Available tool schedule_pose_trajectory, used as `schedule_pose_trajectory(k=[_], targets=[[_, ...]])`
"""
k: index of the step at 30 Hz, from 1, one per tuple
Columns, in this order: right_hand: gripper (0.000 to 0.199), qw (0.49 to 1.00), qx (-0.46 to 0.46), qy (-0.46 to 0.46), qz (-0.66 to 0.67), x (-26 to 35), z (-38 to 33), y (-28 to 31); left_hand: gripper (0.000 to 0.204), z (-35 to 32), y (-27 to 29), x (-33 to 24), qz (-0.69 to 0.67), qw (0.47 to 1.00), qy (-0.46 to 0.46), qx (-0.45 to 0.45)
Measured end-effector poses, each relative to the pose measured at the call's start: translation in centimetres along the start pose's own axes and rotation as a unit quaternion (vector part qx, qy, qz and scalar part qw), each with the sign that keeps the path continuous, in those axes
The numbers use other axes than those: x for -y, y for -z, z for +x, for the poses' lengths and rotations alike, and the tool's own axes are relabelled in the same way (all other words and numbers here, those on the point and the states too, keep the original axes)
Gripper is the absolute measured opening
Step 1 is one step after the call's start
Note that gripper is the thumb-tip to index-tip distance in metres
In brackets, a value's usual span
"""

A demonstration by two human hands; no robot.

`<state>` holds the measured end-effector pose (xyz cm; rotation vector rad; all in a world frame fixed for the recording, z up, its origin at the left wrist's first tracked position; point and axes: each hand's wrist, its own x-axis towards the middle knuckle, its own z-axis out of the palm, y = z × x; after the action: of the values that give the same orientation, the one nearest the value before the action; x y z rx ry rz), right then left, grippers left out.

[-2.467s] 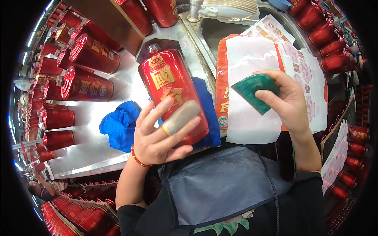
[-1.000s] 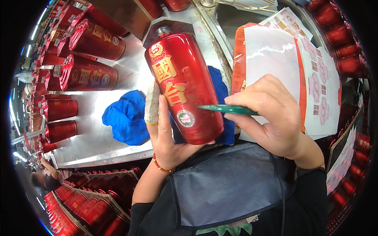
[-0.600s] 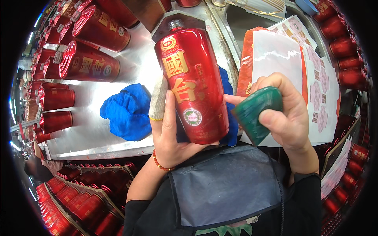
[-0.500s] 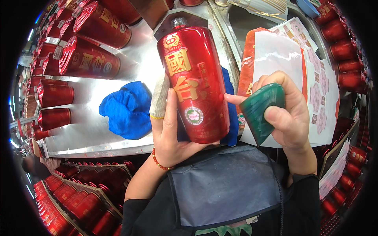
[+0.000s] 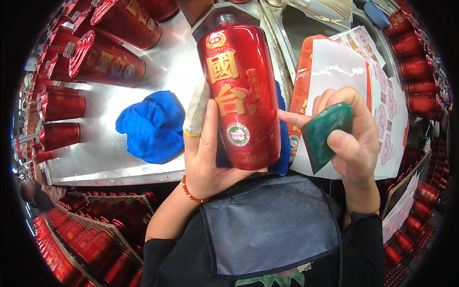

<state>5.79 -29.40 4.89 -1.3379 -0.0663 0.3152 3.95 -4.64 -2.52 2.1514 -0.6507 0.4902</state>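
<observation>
The left hand has its fingers clamped around an upright red bottle, long axis vertical, while the right hand, fingers pinched on a green scraper, sits just right of the bottle's lower side, forefinger touching it.

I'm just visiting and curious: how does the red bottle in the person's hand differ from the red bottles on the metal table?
The held bottle is gripped in the left hand, lifted off the metal table; the table bottles lie on their sides, untouched. The held bottle shows a round sticker low on its front, which I can't see on the table bottles. Both are glossy red with gold markings.
</observation>
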Motion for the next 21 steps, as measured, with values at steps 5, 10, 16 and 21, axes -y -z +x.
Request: schedule_pose_trajectory(k=[5,10,16,21], targets=[[0.025,1.000,0.011,0.007,-0.015,0.1,0.0,-0.4,0.122,0.3,0.0,-0.2,-0.006,1.000,-0.003,-0.004],[0.026,1.000,-0.004,0.014,-0.011,0.3,0.1,-0.5,0.121,0.4,-0.2,-0.1,-0.019,1.000,0.002,-0.012],[0.025,1.000,0.001,0.014,-0.020,-0.3,-0.5,0.3,0.125,0.1,-0.1,-0.3,-0.014,1.000,0.024,-0.011],[0.024,1.000,0.001,0.006,-0.014,-0.6,-0.8,0.5,0.125,0.0,-0.2,-0.3,-0.019,0.999,0.031,-0.021]])
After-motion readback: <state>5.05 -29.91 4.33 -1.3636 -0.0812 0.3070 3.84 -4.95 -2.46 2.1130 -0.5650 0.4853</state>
